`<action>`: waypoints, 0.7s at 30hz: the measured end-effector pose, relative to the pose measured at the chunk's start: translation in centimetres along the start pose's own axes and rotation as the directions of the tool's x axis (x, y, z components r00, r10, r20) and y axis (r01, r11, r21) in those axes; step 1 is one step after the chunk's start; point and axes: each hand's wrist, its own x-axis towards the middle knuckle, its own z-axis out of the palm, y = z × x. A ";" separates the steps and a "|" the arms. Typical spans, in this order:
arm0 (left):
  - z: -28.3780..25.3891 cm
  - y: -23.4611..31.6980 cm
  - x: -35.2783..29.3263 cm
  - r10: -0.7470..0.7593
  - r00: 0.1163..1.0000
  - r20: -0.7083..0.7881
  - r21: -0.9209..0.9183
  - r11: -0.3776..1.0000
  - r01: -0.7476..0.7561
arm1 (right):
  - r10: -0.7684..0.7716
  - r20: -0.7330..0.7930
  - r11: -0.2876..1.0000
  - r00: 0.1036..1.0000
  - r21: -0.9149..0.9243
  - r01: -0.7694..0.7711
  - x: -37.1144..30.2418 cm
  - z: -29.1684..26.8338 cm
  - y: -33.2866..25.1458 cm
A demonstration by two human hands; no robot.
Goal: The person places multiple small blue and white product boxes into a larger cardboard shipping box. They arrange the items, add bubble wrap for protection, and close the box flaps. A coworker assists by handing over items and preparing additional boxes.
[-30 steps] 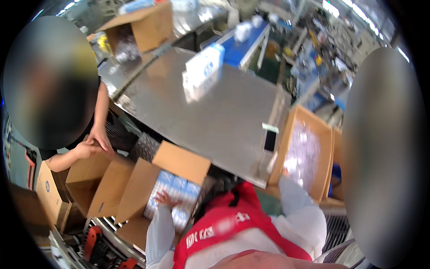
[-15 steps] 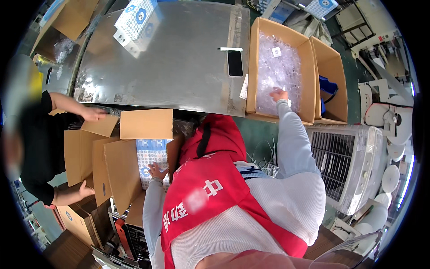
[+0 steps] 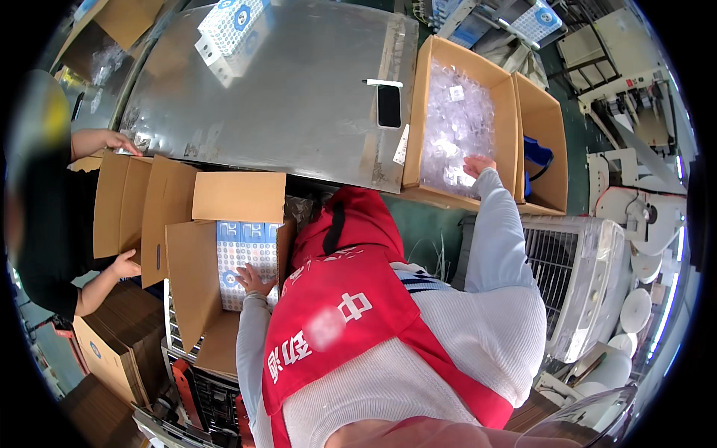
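Note:
My left hand (image 3: 254,281) is open, fingers spread over the blue-and-white patterned boxes (image 3: 237,252) packed in an open brown carton (image 3: 196,280). The carton's flaps stand up and out. My right hand (image 3: 479,166) reaches over the near right part of another brown carton (image 3: 509,142), filled with small clear plastic pieces (image 3: 455,112). Its fingers look stretched out above these pieces, with nothing visible in them. One small white square piece (image 3: 456,93) lies on top of the clear ones.
A metal table (image 3: 261,97) spans the front, bearing a phone (image 3: 388,106), a white pen (image 3: 382,83) and a patterned box (image 3: 233,24). A co-worker at left handles an open carton (image 3: 123,205). Rightward are a carton with a blue object (image 3: 538,155) and a plastic-wrapped white grilled unit (image 3: 597,291).
My right hand has shifted slightly right over the clear pieces. My left hand stays at the patterned boxes. The co-worker's upper hand has moved away left and up, and their carton has shifted.

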 end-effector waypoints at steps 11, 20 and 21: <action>1.3 0.9 -2.0 -0.104 0.993 0.051 -0.088 0.990 0.108 | -0.207 0.898 0.960 0.389 0.110 0.257 -22.7 24.1 -12.0; -2.0 3.5 -6.7 -0.353 0.924 0.148 -0.257 0.888 0.381 | 0.570 0.743 0.607 -0.351 -0.093 0.789 -42.8 45.6 1.0; -2.1 3.7 -7.6 -0.370 0.915 0.159 -0.243 0.884 0.400 | 0.629 0.709 0.572 -0.319 -0.144 0.808 -43.4 47.1 3.8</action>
